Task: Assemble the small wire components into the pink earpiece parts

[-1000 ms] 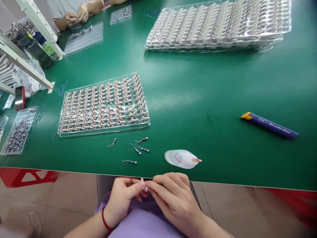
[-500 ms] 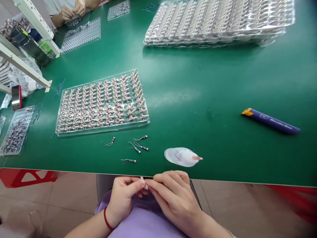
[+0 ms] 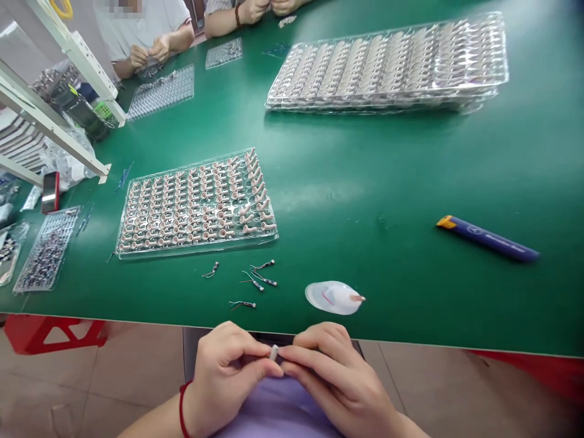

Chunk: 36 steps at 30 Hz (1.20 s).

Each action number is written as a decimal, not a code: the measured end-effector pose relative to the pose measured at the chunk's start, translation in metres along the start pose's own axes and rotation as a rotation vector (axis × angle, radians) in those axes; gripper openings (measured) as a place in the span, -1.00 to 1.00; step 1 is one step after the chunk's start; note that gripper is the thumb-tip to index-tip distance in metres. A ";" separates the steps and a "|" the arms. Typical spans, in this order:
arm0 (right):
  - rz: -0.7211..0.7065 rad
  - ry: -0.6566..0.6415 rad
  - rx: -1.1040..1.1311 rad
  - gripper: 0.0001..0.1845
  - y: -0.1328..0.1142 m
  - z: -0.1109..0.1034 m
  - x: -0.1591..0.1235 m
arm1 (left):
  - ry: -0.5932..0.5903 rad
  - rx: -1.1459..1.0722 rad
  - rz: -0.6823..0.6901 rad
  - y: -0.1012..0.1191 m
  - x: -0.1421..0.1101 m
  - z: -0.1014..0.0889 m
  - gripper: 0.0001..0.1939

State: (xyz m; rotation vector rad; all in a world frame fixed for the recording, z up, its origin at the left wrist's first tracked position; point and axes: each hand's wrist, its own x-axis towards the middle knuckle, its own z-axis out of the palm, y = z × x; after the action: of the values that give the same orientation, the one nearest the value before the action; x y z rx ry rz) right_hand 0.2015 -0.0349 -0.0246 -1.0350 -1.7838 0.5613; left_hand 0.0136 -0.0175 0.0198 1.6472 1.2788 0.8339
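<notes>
My left hand [image 3: 223, 377] and my right hand [image 3: 331, 380] meet below the table's near edge, over my purple shirt. Both pinch a small white part [image 3: 274, 351] between their fingertips. Just beyond the edge lie several loose wired pieces [image 3: 255, 281] and a small clear bottle [image 3: 335, 297] on its side. Farther back sits a clear tray of pink parts [image 3: 196, 204].
A blue and yellow tool [image 3: 488, 238] lies at the right on the green table [image 3: 387, 182]. A stack of clear trays [image 3: 392, 64] stands at the back. Other people's hands [image 3: 148, 52] work at the far left beside a white rack [image 3: 68, 55]. Another tray [image 3: 45, 249] lies left.
My view has tilted up slightly, so the table things sit lower in frame. My hands have closed tighter together around the white part, which now lies level between the fingertips.
</notes>
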 end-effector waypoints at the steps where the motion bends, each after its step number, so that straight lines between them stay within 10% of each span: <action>1: 0.002 -0.006 0.014 -0.84 -0.001 0.000 0.001 | 0.001 0.048 0.090 0.002 0.002 -0.001 -0.92; 16: 0.027 0.031 0.033 -0.81 -0.007 0.001 0.000 | -0.015 0.365 0.429 0.011 0.006 -0.004 -0.85; 21: 0.137 0.421 -0.193 -0.64 0.012 -0.010 -0.004 | -0.005 0.319 0.380 0.007 0.007 -0.004 -0.89; 23: 0.204 0.390 -0.298 -0.48 0.022 -0.016 0.001 | 0.002 0.301 0.372 0.006 0.011 -0.006 -0.91; 27: 0.292 0.186 -0.416 -0.60 0.042 -0.028 0.018 | 0.030 0.367 0.410 -0.002 0.038 -0.019 -0.86; 36: 0.356 0.432 -0.310 -0.24 0.070 -0.039 0.042 | 0.162 0.711 0.540 -0.026 0.143 -0.069 -0.82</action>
State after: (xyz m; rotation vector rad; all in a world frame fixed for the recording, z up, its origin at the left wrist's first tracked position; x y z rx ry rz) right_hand 0.2572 0.0349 -0.0385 -1.5745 -1.3336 0.2439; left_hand -0.0218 0.1388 0.0233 2.6148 1.3463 0.8892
